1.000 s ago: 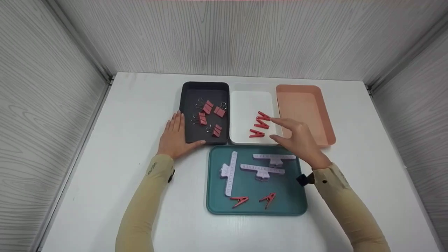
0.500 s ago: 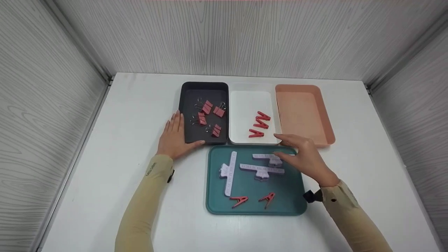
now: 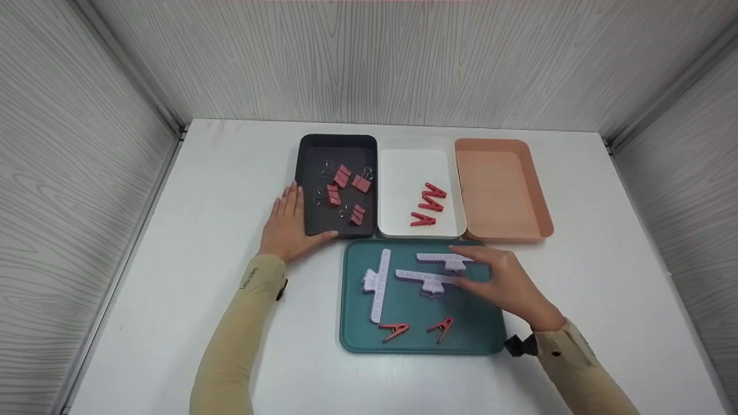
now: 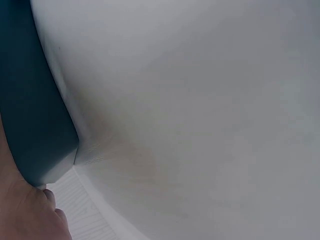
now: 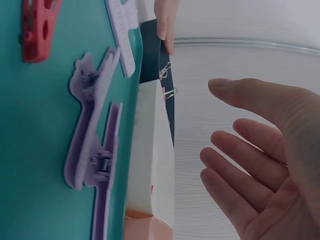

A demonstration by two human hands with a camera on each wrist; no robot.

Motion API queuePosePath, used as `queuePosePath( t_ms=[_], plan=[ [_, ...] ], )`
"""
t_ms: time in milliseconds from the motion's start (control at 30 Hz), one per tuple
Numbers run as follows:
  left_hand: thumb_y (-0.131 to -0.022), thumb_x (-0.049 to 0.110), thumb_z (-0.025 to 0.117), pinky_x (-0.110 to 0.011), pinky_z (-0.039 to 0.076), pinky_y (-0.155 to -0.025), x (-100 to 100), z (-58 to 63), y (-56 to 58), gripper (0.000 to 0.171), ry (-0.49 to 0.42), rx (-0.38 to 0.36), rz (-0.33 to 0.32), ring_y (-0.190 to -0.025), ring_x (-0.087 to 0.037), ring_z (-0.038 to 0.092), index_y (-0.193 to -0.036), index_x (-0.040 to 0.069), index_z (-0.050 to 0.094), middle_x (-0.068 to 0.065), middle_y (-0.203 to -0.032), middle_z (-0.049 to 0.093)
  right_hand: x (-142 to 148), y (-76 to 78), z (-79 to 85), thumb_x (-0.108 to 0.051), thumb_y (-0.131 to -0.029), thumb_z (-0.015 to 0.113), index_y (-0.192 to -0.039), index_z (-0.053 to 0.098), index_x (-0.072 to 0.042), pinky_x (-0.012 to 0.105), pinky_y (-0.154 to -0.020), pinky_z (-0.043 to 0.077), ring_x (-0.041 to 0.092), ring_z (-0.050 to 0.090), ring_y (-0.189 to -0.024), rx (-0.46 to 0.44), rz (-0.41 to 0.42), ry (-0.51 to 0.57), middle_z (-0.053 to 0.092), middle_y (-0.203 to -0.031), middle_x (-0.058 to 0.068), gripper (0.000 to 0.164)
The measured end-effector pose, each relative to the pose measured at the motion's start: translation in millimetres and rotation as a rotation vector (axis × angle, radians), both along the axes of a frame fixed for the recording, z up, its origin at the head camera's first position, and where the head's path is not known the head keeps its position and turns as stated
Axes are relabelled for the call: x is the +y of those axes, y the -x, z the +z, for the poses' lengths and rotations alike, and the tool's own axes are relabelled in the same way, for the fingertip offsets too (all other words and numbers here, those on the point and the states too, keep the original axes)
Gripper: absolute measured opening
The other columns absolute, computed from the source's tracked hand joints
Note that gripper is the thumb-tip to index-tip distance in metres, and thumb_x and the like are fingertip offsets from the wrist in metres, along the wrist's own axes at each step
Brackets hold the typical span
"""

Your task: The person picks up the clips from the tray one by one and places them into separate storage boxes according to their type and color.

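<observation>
My left hand [image 3: 285, 227] lies flat with straight fingers against the left side of the black tray [image 3: 314, 225], thumb along its front edge. Above the right part of the green tray [image 3: 473, 334] hovers my right hand [image 3: 507, 282], thumb and fingers apart and nothing between them, as the right wrist view also shows. Beneath its fingertips are two lilac ruler clips, one farther back [image 3: 429, 257] and one nearer [image 3: 418, 277]. A third ruler clip [image 3: 380, 288] lies lengthwise at the left. Two red clothespins [image 3: 394, 331] rest near the green tray's front edge.
Several pink binder clips [image 3: 341, 176] lie in the black tray. The white tray [image 3: 409, 167] beside it holds three red clothespins [image 3: 423, 219]. To its right stands a peach tray [image 3: 499, 178]. Grey wood-grain panels [image 3: 369, 63] enclose the table at the back and sides.
My right hand has moved from over the white tray toward me, down over the ruler clips on the green tray. My left hand has stayed in place.
</observation>
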State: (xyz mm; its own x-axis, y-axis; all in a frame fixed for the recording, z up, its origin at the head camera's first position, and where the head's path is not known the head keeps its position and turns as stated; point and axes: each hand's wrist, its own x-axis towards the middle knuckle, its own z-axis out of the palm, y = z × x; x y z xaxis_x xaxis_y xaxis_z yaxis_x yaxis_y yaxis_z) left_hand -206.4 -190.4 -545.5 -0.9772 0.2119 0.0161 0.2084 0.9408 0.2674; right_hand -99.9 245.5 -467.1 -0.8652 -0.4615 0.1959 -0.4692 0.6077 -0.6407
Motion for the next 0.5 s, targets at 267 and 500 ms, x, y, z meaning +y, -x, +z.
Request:
queuePosePath(
  t_ms=[267,500],
  plan=[
    [-0.077,0.094,0.044,-0.038,-0.005,-0.124,0.8,-1.3,0.2,0.136,-0.001,0.0,0.002,-0.154,-0.029,-0.004,-0.16,-0.005,0.001,-0.02,-0.168,-0.003,-1.9,-10.2,-18.7,-0.016,-0.08,0.09,-0.131,0.071,-0.011,0.048,-0.099,0.053,0.024,0.065,-0.117,-0.144,0.068,-0.027,0.069,-0.127,0.002,0.055],
    [-0.078,0.094,0.043,-0.037,-0.006,-0.124,1.4,2.0,-0.8,0.135,0.012,-0.024,0.005,-0.154,-0.028,-0.006,-0.16,-0.004,0.0,-0.019,-0.168,-0.004,-7.6,-16.0,-25.7,-0.017,-0.081,0.089,-0.129,0.073,-0.015,0.046,-0.101,0.053,0.018,0.064,-0.117,-0.318,0.133,-0.09,0.07,-0.125,-0.004,0.051]
  ],
)
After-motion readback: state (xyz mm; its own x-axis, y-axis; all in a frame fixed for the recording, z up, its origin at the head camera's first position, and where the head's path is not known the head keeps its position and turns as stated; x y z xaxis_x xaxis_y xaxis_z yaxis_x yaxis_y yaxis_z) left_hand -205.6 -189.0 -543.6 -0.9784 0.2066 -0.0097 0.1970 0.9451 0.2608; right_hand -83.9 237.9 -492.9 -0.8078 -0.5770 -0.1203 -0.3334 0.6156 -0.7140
